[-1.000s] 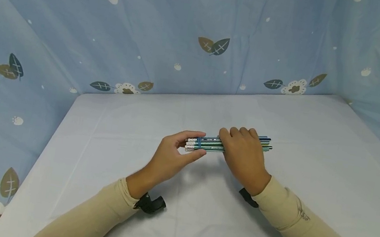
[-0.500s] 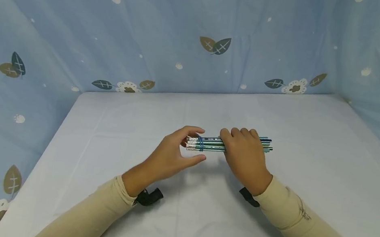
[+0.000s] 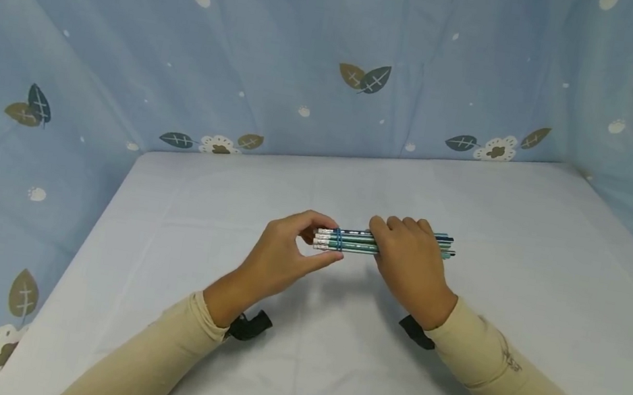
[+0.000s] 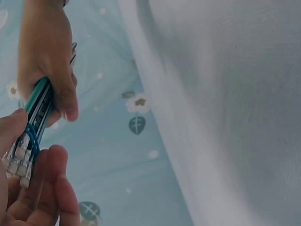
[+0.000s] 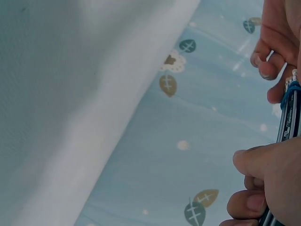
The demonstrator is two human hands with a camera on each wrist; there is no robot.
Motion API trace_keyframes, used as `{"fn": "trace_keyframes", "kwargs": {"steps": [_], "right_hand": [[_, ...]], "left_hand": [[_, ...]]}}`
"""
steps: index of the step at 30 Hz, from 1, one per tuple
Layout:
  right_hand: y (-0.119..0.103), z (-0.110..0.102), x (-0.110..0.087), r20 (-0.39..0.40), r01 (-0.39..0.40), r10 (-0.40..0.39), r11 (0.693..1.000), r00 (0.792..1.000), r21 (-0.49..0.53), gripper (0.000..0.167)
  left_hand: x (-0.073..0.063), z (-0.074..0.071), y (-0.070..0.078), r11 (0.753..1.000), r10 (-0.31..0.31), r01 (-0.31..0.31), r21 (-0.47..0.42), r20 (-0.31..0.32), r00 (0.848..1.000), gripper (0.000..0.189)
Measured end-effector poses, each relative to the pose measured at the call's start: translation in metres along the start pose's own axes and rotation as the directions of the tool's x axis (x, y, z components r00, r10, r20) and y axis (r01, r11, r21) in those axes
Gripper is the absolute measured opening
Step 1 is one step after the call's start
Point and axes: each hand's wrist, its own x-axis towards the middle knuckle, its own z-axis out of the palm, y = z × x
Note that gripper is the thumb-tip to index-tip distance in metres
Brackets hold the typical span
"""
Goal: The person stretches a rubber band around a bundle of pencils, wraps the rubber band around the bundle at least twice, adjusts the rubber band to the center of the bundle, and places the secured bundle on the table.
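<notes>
Several pencils in blue, green and dark shades form one bundle, held above the table with white erasers toward the left. A blue elastic band is wound around it near the erasers. My right hand grips the bundle around its middle, fingers curled over the top; the far ends stick out beyond it. At the eraser end, my left hand pinches the bundle by the band, its thumb on the near side and forefinger on the far side. In the left wrist view, the erasers lie between thumb and curled fingers.
A white-covered table spreads beneath both hands. Behind it and along its sides hangs a blue curtain with leaf and flower prints. Black wrist mounts sit under both forearms.
The left thumb and forefinger came away from the bundle half a second ago and have closed in at the band again. The band sits slightly farther from the erasers. The right hand keeps its grip.
</notes>
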Motion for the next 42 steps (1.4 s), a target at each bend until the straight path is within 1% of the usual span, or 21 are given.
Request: {"fn": "trace_keyframes", "kwargs": {"steps": [6, 9, 13, 15, 19, 22, 25, 27, 29, 31, 34, 37, 42], "right_hand": [[-0.003, 0.001, -0.001, 0.006, 0.001, -0.001, 1.0, 1.0, -0.01, 0.028], [-0.006, 0.0, -0.001, 0.025, -0.002, 0.002, 1.0, 1.0, -0.02, 0.028], [-0.011, 0.001, -0.001, 0.029, 0.006, -0.005, 1.0, 1.0, -0.031, 0.027], [-0.012, 0.001, -0.001, 0.027, 0.01, -0.009, 0.999, 1.0, -0.033, 0.027], [-0.015, 0.002, -0.003, 0.041, 0.013, -0.011, 0.999, 0.999, -0.039, 0.029], [-0.015, 0.002, -0.005, 0.044, 0.013, -0.011, 0.999, 0.999, -0.04, 0.03], [-0.015, 0.003, -0.006, 0.041, 0.012, -0.011, 0.999, 0.999, -0.035, 0.028], [-0.014, 0.003, -0.007, 0.043, 0.01, -0.009, 0.999, 0.999, -0.035, 0.028], [-0.012, 0.003, -0.007, 0.05, 0.007, -0.005, 0.999, 0.999, -0.039, 0.029], [-0.011, 0.004, -0.007, 0.049, 0.001, 0.001, 0.999, 0.999, -0.044, 0.029], [-0.009, 0.005, -0.007, 0.035, -0.003, 0.004, 0.999, 0.999, -0.041, 0.029], [-0.01, 0.006, -0.007, 0.018, 0.0, 0.0, 0.999, 1.0, -0.034, 0.028], [-0.011, 0.007, -0.007, 0.026, 0.003, -0.002, 0.999, 1.0, -0.034, 0.028]], "left_hand": [[-0.002, 0.001, -0.001, 0.998, 0.042, -0.041, 0.041, -0.026, 0.999, 0.042], [-0.003, 0.002, -0.001, 0.999, 0.047, -0.047, 0.026, -0.009, 0.999, 0.043], [-0.005, 0.004, 0.0, 0.999, 0.053, -0.053, 0.004, 0.016, 0.998, 0.044], [-0.005, 0.005, 0.0, 0.998, 0.061, -0.061, 0.018, 0.013, 0.998, 0.044], [-0.007, 0.007, 0.001, 0.991, 0.09, -0.091, 0.094, 0.009, 0.996, 0.044], [-0.008, 0.008, 0.002, 0.97, 0.133, -0.135, 0.204, 0.025, 0.991, 0.043], [-0.007, 0.007, 0.003, 0.929, 0.189, -0.194, 0.314, 0.047, 0.981, 0.045], [-0.006, 0.006, 0.004, 0.909, 0.213, -0.219, 0.356, 0.055, 0.975, 0.048], [-0.005, 0.004, 0.004, 0.903, 0.224, -0.229, 0.364, 0.057, 0.973, 0.05], [-0.004, 0.002, 0.004, 0.91, 0.22, -0.227, 0.348, 0.061, 0.974, 0.049], [-0.002, 0.0, 0.002, 0.926, 0.211, -0.226, 0.303, 0.08, 0.974, 0.043], [-0.001, -0.001, -0.001, 0.937, 0.209, -0.228, 0.266, 0.097, 0.973, 0.037], [-0.001, -0.001, -0.003, 0.95, 0.197, -0.209, 0.231, 0.076, 0.978, 0.036]]}}
